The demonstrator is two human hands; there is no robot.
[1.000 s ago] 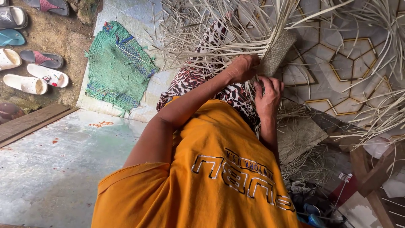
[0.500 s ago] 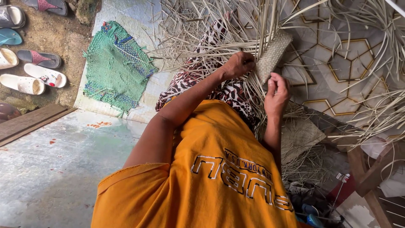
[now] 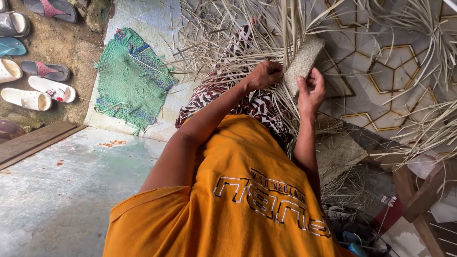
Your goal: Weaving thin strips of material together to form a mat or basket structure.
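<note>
From the head camera, the far end of the small woven strip (image 3: 303, 62) is lost among loose dry straws (image 3: 238, 33). The left hand (image 3: 264, 74) is curled shut on straws beside it. The right hand (image 3: 312, 90) pinches the strip's edge, above the lap.

Two hands (image 3: 265, 74), one woven strip (image 3: 303, 62), one green mat (image 3: 133, 78)

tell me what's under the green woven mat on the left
The green woven mat lies on a pale patterned floor covering, which shows around its edges, with loose straw strands reaching its right side. Whatever sits directly beneath the mat is covered and cannot be seen.
</note>
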